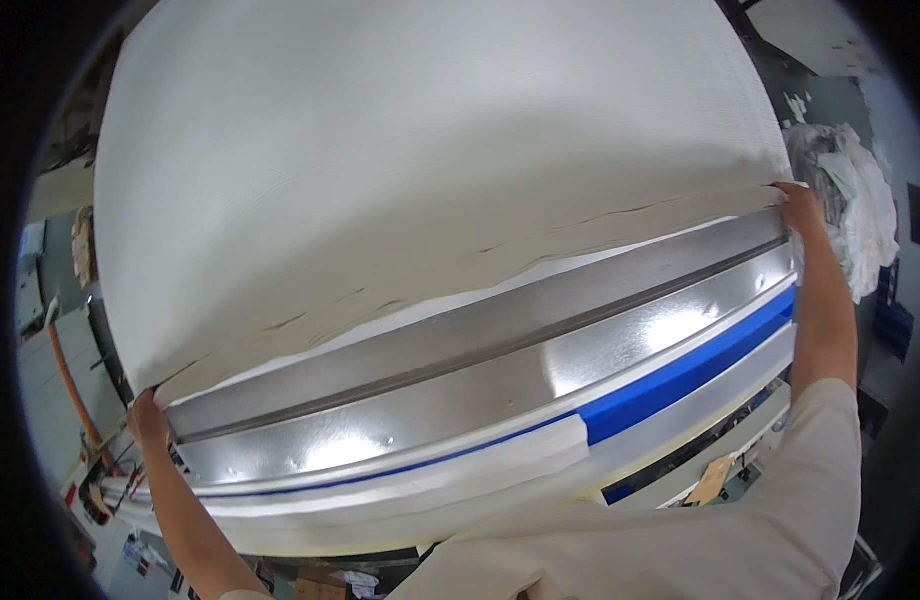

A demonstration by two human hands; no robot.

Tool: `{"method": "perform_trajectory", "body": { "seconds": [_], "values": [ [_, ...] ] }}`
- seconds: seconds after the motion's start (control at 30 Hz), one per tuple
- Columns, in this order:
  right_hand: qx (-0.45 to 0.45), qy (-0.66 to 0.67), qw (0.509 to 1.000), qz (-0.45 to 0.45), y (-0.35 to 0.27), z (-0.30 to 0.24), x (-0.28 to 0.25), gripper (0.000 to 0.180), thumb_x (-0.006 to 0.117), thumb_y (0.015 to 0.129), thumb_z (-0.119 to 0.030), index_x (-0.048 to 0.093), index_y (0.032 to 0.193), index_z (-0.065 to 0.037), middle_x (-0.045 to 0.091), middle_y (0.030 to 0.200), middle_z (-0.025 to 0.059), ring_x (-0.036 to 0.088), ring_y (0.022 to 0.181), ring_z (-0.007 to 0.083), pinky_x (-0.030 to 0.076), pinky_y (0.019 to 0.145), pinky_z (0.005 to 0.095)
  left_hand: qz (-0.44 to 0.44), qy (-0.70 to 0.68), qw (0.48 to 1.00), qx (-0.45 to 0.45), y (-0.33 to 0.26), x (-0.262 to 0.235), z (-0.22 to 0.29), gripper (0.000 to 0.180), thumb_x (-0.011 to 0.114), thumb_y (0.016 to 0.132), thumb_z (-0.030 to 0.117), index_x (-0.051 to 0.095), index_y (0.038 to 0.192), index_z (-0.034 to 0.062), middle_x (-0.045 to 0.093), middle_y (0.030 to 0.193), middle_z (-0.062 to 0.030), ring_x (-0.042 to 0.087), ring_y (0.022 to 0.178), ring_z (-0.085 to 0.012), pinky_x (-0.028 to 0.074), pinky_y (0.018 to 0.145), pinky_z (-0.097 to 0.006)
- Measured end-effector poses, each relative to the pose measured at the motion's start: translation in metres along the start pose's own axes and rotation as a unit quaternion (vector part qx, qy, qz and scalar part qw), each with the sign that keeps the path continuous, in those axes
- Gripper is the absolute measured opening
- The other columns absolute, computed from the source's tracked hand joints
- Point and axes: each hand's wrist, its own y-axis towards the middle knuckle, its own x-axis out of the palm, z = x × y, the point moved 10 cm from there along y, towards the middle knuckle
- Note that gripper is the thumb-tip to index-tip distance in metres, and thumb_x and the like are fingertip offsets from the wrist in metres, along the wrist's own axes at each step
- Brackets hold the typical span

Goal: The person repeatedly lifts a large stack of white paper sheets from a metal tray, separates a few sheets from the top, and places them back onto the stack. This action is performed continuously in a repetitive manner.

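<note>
A broad sheet of white fabric (460, 130) fills the upper middle of the view. Its near edge (460, 262) runs slantwise as a wavy, creased band. At the left corner of that edge, my left hand (148, 420) is closed on the fabric, its fingers partly hidden. My right hand (802, 208) pinches the opposite corner, farther away and higher in view. Both arms are spread wide. Just below the fabric edge lies a long grey metal plate (480, 325), with a shiny metal strip (490, 395) on its near side.
Nearer me, a blue strip (690, 370) and a long white cloth-covered bar (460, 468) run across the machine. Crumpled white plastic or cloth (860, 210) is heaped at the right. An orange pole or hose (72, 380) stands at the left. A cardboard box (320, 583) sits low down.
</note>
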Motion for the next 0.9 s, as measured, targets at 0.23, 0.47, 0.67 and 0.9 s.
{"method": "perform_trajectory", "body": {
  "seconds": [0.23, 0.47, 0.67, 0.9],
  "values": [
    [-0.057, -0.011, 0.995, 0.083, -0.023, 0.058, -0.053, 0.031, 0.053, 0.081, -0.013, 0.064, 0.11, -0.016, 0.065, 0.101, 0.0151, 0.061, 0.096, 0.0336, 0.047, 0.083, 0.0426, 0.041, -0.007, 0.999, -0.008, -0.047, -0.064, -0.047, 0.036, 0.046, 0.085, 0.006, 0.06, 0.115, 0.0178, 0.064, 0.107, -0.0131, 0.058, 0.099, -0.0344, 0.046, 0.084, -0.046],
    [-0.148, -0.013, 0.986, 0.078, -0.075, 0.115, -0.047, 0.033, 0.056, 0.075, -0.008, 0.064, 0.107, -0.011, 0.063, 0.1, 0.0188, 0.058, 0.097, 0.0365, 0.046, 0.082, 0.0441, 0.012, -0.004, 0.996, 0.088, -0.106, -0.043, -0.078, 0.038, 0.051, 0.08, 0.002, 0.061, 0.114, 0.0166, 0.064, 0.106, -0.0132, 0.059, 0.097, -0.0352, 0.046, 0.083, -0.046],
    [-0.184, -0.104, 0.977, -0.036, -0.125, 0.124, 0.039, 0.033, 0.057, 0.072, -0.006, 0.065, 0.104, -0.013, 0.065, 0.095, 0.0148, 0.061, 0.092, 0.034, 0.048, 0.081, 0.0431, -0.113, 0.029, 0.978, 0.17, -0.179, 0.059, -0.055, 0.036, 0.054, 0.076, 0.002, 0.064, 0.109, 0.0129, 0.065, 0.105, -0.0117, 0.059, 0.098, -0.0317, 0.046, 0.085, -0.043],
    [-0.232, -0.226, 0.938, -0.121, -0.175, 0.1, 0.12, 0.017, 0.054, 0.079, -0.015, 0.068, 0.087, -0.013, 0.066, 0.087, 0.0118, 0.062, 0.086, 0.031, 0.048, 0.077, 0.0446, -0.302, 0.166, 0.913, 0.219, -0.26, 0.129, 0.005, 0.031, 0.056, 0.077, 0.007, 0.065, 0.106, 0.0135, 0.065, 0.106, -0.0057, 0.06, 0.103, -0.0224, 0.044, 0.09, -0.039]
  ]
}}
